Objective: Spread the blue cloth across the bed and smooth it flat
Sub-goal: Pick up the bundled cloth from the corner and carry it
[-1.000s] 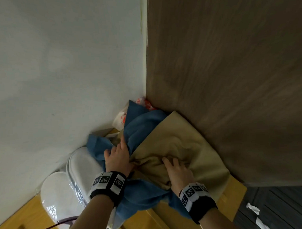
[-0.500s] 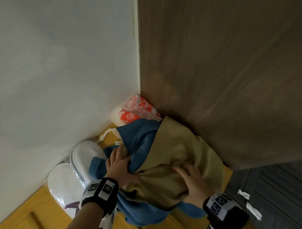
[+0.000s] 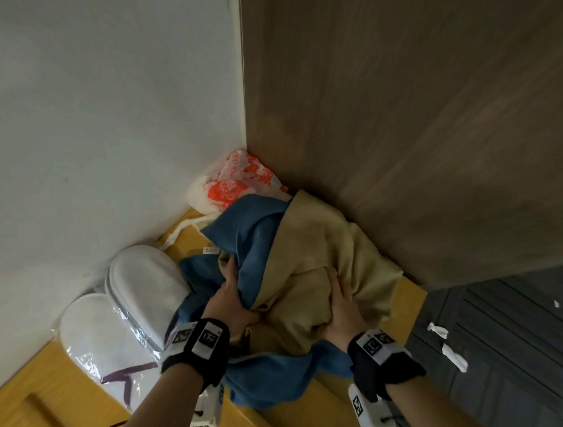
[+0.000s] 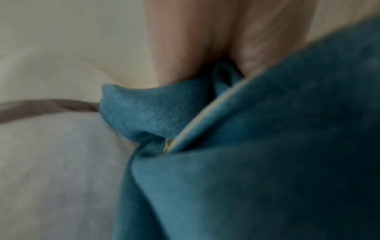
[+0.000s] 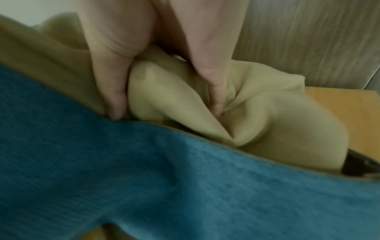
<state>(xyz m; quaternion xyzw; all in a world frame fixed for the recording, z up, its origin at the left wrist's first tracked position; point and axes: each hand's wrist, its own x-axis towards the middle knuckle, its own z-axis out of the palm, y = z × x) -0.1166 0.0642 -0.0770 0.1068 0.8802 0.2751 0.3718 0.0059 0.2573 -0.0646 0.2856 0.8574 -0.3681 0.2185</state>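
Observation:
The blue cloth [image 3: 258, 233] lies bunched in a corner on a yellow wooden top [image 3: 410, 292], its tan side [image 3: 313, 244] facing up. My left hand [image 3: 229, 301] grips a blue fold on the bundle's left. In the left wrist view the fingers [image 4: 185, 40] dig into the blue cloth [image 4: 267, 162]. My right hand [image 3: 341, 307] holds the bundle's right side. In the right wrist view its fingers [image 5: 111, 91] pinch a tan fold [image 5: 267, 121] above a blue edge [image 5: 144, 178]. No bed is in view.
A white wall [image 3: 95, 124] meets a brown wood panel [image 3: 398, 113] right behind the bundle. An orange-and-white plastic bag [image 3: 237, 183] sits in the corner. White slippers in clear plastic [image 3: 127, 308] lie to the left. Paper scraps [image 3: 451, 357] lie on the dark floor at right.
The bundle has come toward me out of the corner, uncovering the orange-and-white bag. My right hand has shifted from the top of the bundle to its right side.

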